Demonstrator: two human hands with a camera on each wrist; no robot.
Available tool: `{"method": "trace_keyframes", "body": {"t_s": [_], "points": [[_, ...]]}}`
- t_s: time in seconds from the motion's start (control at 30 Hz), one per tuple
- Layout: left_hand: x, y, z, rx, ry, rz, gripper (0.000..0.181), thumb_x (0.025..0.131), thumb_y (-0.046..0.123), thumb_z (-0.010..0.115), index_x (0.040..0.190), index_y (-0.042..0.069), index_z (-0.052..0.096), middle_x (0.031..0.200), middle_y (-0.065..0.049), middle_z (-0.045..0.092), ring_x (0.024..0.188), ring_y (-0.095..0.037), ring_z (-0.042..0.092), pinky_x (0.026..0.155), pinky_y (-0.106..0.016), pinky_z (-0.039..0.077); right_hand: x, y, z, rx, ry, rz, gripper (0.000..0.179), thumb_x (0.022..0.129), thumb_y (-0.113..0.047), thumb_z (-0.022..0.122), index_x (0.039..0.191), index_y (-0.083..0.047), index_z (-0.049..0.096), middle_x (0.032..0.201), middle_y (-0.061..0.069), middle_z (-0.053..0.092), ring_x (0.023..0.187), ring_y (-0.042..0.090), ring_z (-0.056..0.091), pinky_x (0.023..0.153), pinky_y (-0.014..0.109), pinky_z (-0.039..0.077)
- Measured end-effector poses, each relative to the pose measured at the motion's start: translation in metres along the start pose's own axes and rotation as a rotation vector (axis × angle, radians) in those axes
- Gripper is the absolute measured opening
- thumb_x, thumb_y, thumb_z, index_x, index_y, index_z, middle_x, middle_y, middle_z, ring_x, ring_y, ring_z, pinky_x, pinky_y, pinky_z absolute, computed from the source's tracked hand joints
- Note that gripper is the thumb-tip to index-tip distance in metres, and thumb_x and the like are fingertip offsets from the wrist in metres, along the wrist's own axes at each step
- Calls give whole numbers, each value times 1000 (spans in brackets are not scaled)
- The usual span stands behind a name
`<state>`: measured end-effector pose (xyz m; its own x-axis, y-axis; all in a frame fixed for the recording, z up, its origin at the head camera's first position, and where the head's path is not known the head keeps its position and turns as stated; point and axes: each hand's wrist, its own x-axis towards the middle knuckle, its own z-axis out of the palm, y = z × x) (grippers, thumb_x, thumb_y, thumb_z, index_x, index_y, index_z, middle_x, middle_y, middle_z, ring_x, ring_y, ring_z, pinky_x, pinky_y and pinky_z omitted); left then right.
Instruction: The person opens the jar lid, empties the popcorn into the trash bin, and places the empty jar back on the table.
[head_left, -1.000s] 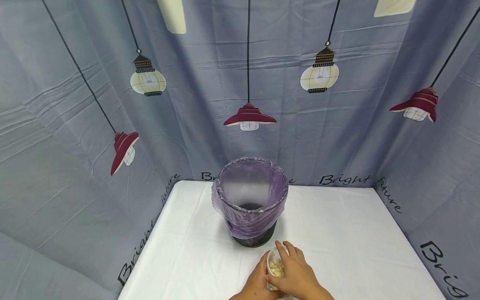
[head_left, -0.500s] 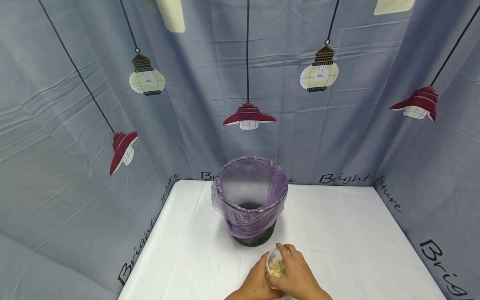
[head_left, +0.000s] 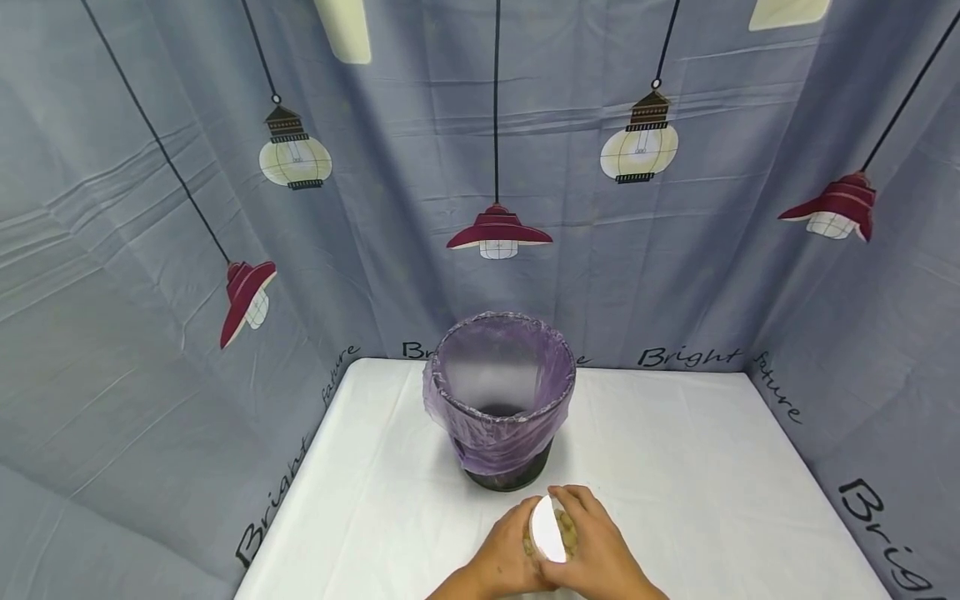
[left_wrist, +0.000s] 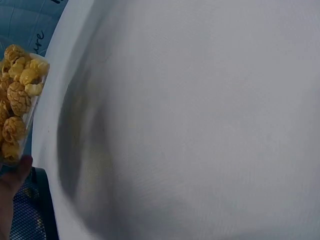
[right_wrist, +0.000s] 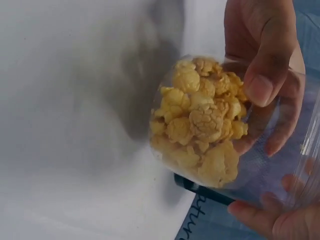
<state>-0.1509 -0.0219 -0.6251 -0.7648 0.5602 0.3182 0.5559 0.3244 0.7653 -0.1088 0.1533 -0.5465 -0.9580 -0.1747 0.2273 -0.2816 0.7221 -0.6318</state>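
Both of my hands grip a clear plastic jar (head_left: 547, 533) of popcorn at the front of the table. My left hand (head_left: 502, 554) wraps its left side, and my right hand (head_left: 596, 550) curls round its right side near the top. From the head, a bright white half-disc shows over the left part of the jar's top. In the right wrist view the caramel-yellow popcorn (right_wrist: 200, 117) is heaped at the jar's base end, while the mouth end looks clear. Only popcorn and part of a hand appear at the left of the left wrist view.
A dark trash bin (head_left: 506, 479) lined with a purple bag (head_left: 502, 446) stands upright just beyond my hands, slightly left. White cloth covers the table (head_left: 675, 467). A grey-blue curtain (head_left: 420, 167) printed with lamps encloses the back and sides.
The jar has turned in my hands: popcorn showed through its round top before, and now a white half-disc covers part of it. The left hand has shifted slightly; the bin stays put.
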Motion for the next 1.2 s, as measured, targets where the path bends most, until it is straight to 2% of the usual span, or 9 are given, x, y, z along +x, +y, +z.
{"method": "trace_keyframes", "body": {"t_s": [0.13,0.2,0.3,0.5,0.7,0.8,0.9,1.0,1.2], "points": [[1,2,-3,55,33,65,94,69,37,89,145,15,38,135,-1,56,120,-15,58,101,-34,51,0,-4,-4,11,17,-28,92,58,-39,93,137,-12,56,130,-5,51,113,17,57,88,46,57],[2,2,-4,36,36,91,93,69,35,89,144,14,38,135,-1,57,119,-15,59,100,-33,51,0,-6,-5,13,23,-30,91,56,-38,94,136,-14,57,130,-7,51,112,16,58,89,43,57],[4,2,-5,3,37,112,93,66,31,89,143,17,39,132,2,58,115,-13,61,99,-27,51,0,-7,-7,6,32,-38,91,54,-34,93,135,-15,57,128,-10,51,111,15,58,88,40,56],[6,2,-9,58,46,179,94,58,28,92,139,15,45,124,0,65,108,-11,64,94,-18,50,-1,-4,-9,-43,22,-97,91,52,-35,92,133,-15,58,128,-10,52,113,12,54,86,41,56],[9,5,-17,-50,-127,177,96,63,29,94,142,21,41,129,-3,65,110,-7,64,95,-17,49,-4,6,-21,-52,-87,-253,89,64,-54,88,137,-13,56,139,0,51,129,31,51,91,55,54],[12,10,-21,-22,-202,176,94,68,36,91,144,23,38,131,3,63,111,-3,62,94,-16,49,-4,9,-33,-44,-178,-312,89,70,-63,82,144,-25,49,146,-6,45,141,30,40,95,57,51],[14,16,-25,90,-218,144,97,70,48,88,148,24,35,137,7,58,117,-3,59,98,-19,48,-3,10,-44,-62,-231,-326,94,72,-66,79,150,-33,39,154,-11,38,146,27,32,95,57,51],[16,20,-26,223,-195,92,104,69,57,85,150,19,33,141,7,53,122,-7,56,101,-25,47,0,8,-48,-91,-237,-250,99,74,-68,76,154,-26,36,156,-1,39,143,31,37,94,59,51],[20,24,-23,457,-85,10,108,61,59,87,147,16,37,141,4,50,126,-13,53,96,-33,53,10,1,-43,-93,-187,202,92,92,-68,53,147,4,40,137,26,55,121,46,57,92,63,49]]}}
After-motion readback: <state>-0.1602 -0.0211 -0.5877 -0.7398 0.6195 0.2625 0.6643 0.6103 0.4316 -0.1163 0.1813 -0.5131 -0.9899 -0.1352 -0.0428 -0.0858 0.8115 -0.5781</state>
